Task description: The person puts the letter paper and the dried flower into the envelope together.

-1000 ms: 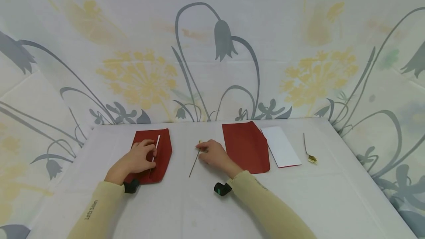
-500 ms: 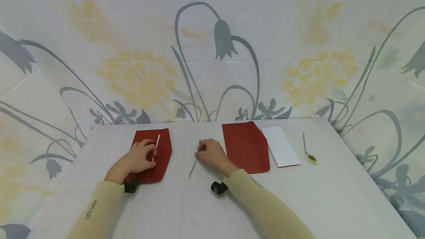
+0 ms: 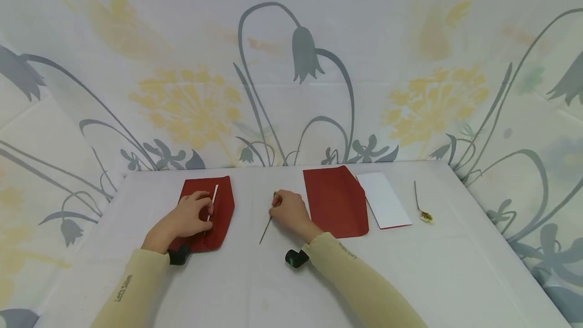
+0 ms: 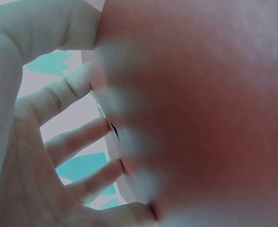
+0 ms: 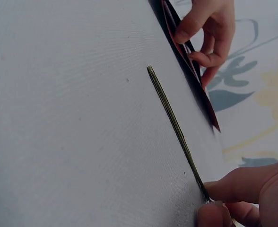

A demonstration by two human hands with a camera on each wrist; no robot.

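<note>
The left hand rests on a red envelope, its fingertips spread at the opening, where a white strip shows. In the left wrist view the fingers of the left hand press against the blurred red surface. Over the white cloth, the right hand pinches a dried flower by its upper stem; the bloom is mostly hidden by the fingers. The right wrist view shows the green stem running out from between thumb and fingertip of the right hand.
Right of the right hand lies a second red envelope, with a white card beside it. Another dried flower lies farther right. A floral-patterned cloth rises behind the table.
The right hand's fingers have closed round the flower stem near its bloom, and the hand has shifted slightly. The left hand stays on the envelope.
</note>
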